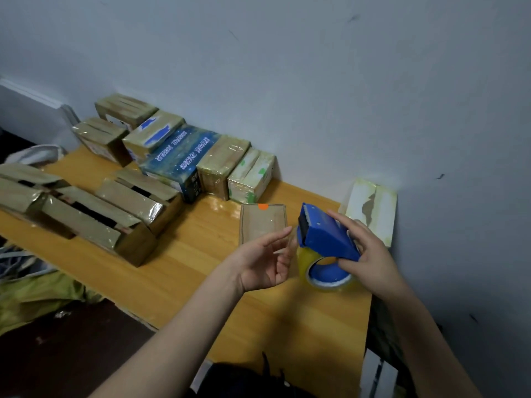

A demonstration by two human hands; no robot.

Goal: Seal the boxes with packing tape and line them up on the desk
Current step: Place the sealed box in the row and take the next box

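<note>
Wooden desk against a grey wall.

Right hand grips a blue tape dispenser from above, fingers curled over its body. The toothed end points to 11 o'clock, and the clear tape roll hangs below, at or just above the desk.

Left hand sits at 9 o'clock of the dispenser, palm turned toward it. Its fingers are nearly straight and loosely spread, curled round nothing. There is a faint sheen between the fingertips and the dispenser; whether they touch tape, I cannot tell.

Small flat box with an orange dot lies at 10 o'clock of the dispenser, partly behind the left hand. A pale box at 2 o'clock leans on the wall.

Farther toward 10 o'clock, a line of taped boxes runs along the wall, a dark blue printed box among them.

At 9 o'clock, well apart, brown boxes lie with gaps between their top flaps.
</note>
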